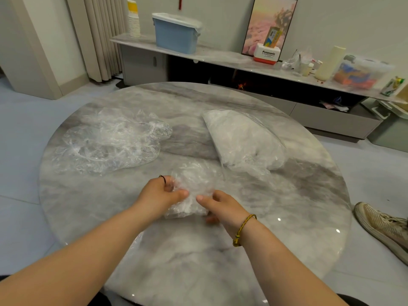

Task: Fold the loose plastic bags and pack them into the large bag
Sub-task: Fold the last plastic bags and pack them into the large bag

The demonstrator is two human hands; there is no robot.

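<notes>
Plastic bag [187, 199] at lower centre of the frame, bunched into a rough wad on the round marble table [198, 272] and caught between both hands: left hand [157, 195] pinching its left edge, thumb over the top, fingers curled in behind; right hand [221, 206] gripping the right edge, thumb on top, fingers tucked underneath. Looks feather-light, limp and slithery, with no stiffness at all. Likely to spring open on release and to skate on the polished stone. Best taken at edges or corners, pressed flat with a palm, air squeezed out before each fold. Unlikely to tear unless yanked. Up and to the right, just beyond the wad, large bag [242, 138], whitish and plump with contents, mouth seemingly toward the hands, though hard to tell through the film. Left of centre, sprawling heap of loose bags [110, 140], well apart from the hands, not yet folded. Nothing solid between wad and large bag, so a short open run. At the right edge of the frame, tan sneaker [384, 226] beside the table. Along the top, long sideboard [220, 57] with blue bin [176, 34], stacked paper cups [134, 23] and Panasonic box [267, 54], all far from the action.
</notes>
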